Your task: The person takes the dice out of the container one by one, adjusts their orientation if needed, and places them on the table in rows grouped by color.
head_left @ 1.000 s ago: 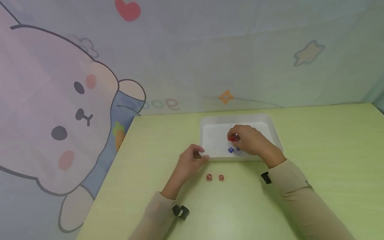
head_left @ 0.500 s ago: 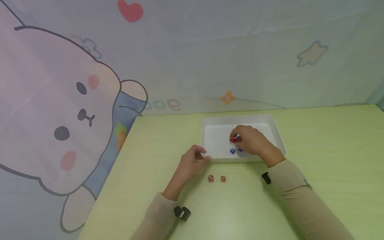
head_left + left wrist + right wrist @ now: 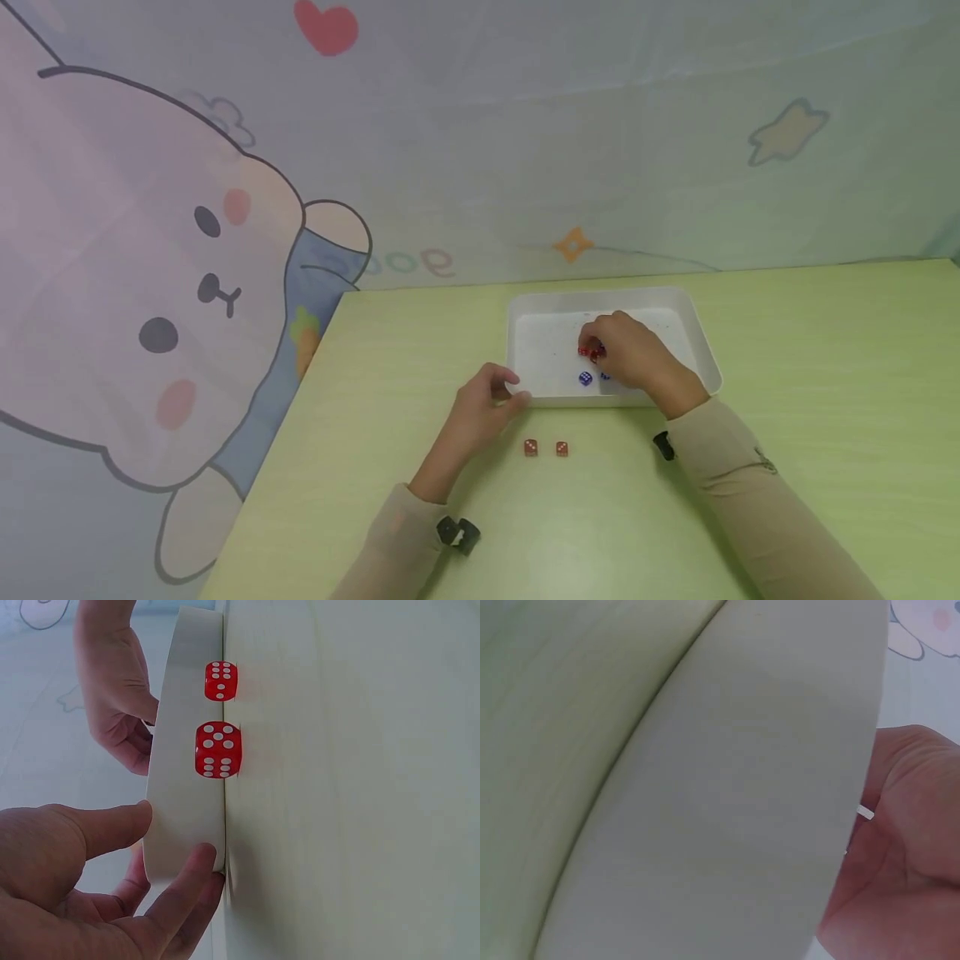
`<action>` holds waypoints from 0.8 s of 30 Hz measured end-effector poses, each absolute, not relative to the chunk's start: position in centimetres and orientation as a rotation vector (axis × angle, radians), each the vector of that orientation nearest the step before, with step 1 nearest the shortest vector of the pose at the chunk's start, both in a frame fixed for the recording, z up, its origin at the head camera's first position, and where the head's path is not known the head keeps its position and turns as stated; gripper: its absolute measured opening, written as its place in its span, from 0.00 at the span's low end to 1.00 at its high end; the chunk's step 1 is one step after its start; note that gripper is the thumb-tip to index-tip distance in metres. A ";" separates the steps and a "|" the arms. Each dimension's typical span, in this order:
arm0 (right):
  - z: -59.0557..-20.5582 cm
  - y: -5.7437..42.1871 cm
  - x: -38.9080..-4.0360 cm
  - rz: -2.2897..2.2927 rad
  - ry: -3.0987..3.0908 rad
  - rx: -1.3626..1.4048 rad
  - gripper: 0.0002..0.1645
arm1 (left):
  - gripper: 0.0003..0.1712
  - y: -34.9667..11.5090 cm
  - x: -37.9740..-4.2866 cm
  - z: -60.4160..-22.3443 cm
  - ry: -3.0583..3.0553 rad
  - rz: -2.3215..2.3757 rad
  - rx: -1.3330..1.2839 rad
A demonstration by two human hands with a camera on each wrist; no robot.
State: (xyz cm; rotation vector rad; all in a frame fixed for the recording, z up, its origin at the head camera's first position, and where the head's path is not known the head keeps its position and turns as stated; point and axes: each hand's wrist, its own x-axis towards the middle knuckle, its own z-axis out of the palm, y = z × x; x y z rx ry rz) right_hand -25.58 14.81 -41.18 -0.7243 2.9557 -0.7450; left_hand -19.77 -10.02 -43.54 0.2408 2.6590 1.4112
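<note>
My left hand grips the near left corner of a white tray, thumb on the rim and other fingers round the corner in the left wrist view. My right hand reaches into the tray from the right, fingers curled and pinching at a red die. Another red die sits beside its fingertips. Closer to the tray's front wall lies a blue die, with a second blue die partly under the hand. In the right wrist view the tray wall hides the fingertips.
Two red dice stand side by side on the yellow-green table before the tray: a left one and a right one. A printed cloth hangs behind the table's back edge.
My right fingers have shifted slightly among the red dice, which now show a little farther apart. The left hand keeps its place at the tray corner. The whole view has drifted slightly.
</note>
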 end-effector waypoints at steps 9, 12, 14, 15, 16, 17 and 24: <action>-41.3 15.0 -25.6 -0.806 2.905 -0.708 0.12 | 0.15 -9.8 -19.9 -43.2 2.676 1.391 0.265; -41.4 15.0 -25.6 -0.812 2.902 -0.681 0.11 | 0.14 -9.8 -20.0 -43.3 2.689 1.384 0.281; -41.6 14.9 -25.5 -0.820 2.905 -0.685 0.12 | 0.14 -9.9 -20.0 -43.4 2.697 1.385 0.287; -41.8 14.9 -25.5 -0.825 2.908 -0.696 0.12 | 0.14 -9.9 -20.0 -43.4 2.702 1.381 0.291; -41.8 14.9 -25.5 -0.830 2.909 -0.708 0.12 | 0.14 -9.9 -20.0 -43.5 2.704 1.380 0.291; -41.9 14.9 -25.4 -0.832 2.910 -0.726 0.12 | 0.14 -9.9 -20.0 -43.5 2.706 1.377 0.289; -42.0 15.1 -25.3 -0.831 2.912 -0.784 0.13 | 0.16 -9.9 -19.9 -43.6 2.681 1.371 0.250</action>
